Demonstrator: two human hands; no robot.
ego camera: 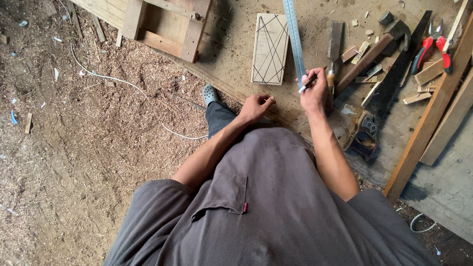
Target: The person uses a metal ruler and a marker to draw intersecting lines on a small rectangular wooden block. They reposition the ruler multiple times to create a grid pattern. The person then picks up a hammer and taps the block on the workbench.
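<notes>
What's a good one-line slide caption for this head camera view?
Right hand holds a pencil and steel ruler beside a line-marked wooden block; left hand rests on the workbench.

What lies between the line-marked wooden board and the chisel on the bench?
In the head view, a long metal ruler lies between the pale line-marked wooden board and the wooden-handled chisel, its near end at the right hand.
</notes>
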